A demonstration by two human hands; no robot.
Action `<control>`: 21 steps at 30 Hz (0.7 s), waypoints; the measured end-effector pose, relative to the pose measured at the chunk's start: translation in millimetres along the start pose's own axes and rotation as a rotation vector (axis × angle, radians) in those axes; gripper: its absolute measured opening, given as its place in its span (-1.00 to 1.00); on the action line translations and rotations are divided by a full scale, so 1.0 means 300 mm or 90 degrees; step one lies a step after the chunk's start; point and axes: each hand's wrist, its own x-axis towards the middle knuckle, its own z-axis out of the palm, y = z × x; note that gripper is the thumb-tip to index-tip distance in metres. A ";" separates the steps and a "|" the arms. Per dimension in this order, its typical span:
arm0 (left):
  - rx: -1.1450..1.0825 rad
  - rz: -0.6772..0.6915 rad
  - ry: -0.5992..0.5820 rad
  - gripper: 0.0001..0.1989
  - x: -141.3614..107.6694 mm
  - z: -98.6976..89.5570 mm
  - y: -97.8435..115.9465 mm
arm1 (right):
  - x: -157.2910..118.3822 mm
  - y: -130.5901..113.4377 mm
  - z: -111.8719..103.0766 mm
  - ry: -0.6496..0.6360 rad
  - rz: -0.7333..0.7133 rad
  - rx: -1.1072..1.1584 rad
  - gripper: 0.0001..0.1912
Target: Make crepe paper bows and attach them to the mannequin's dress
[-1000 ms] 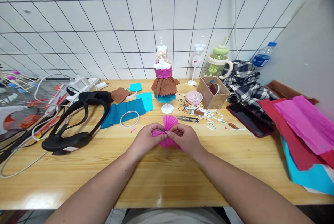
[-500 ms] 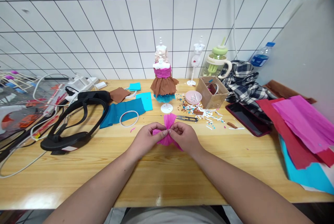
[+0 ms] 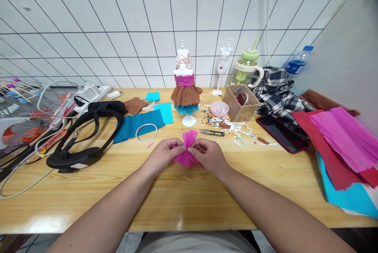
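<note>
My left hand [image 3: 169,154] and my right hand [image 3: 208,154] pinch the gathered middle of a piece of pink crepe paper [image 3: 188,159] between thumbs and fingers. The paper fans out in pleats above and below the pinch. Beyond the hands stands a small white dress form in a pink top and brown ruffled skirt [image 3: 186,95], with blue frill under it. A pair of thread snips [image 3: 212,132] lies just past the right hand. Past the left hand are a white ring [image 3: 146,124] and a folded teal paper strip [image 3: 138,124].
A black headset [image 3: 85,143] and cables lie at left. Behind the scraps are a pink dish [image 3: 219,108], a cardboard box [image 3: 241,105], a bare dress form [image 3: 223,64] and a green-lidded cup [image 3: 247,68]. At right are a phone [image 3: 282,133] and coloured paper sheets [image 3: 342,139].
The pink paper is spread into a fuller fan below the pinch, and its upper part has tipped slightly left. Both hands still hold it in nearly the same place.
</note>
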 end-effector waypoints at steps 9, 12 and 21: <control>0.010 0.023 -0.013 -0.65 0.009 0.005 -0.010 | 0.007 0.002 -0.020 0.023 -0.020 -0.028 -0.86; -0.037 0.009 -0.008 -0.61 0.016 0.002 -0.024 | 0.013 0.002 -0.035 0.002 -0.031 -0.020 -0.85; -0.153 0.011 -0.090 -0.52 0.013 0.006 -0.020 | 0.018 -0.004 -0.055 0.012 -0.024 -0.057 -0.86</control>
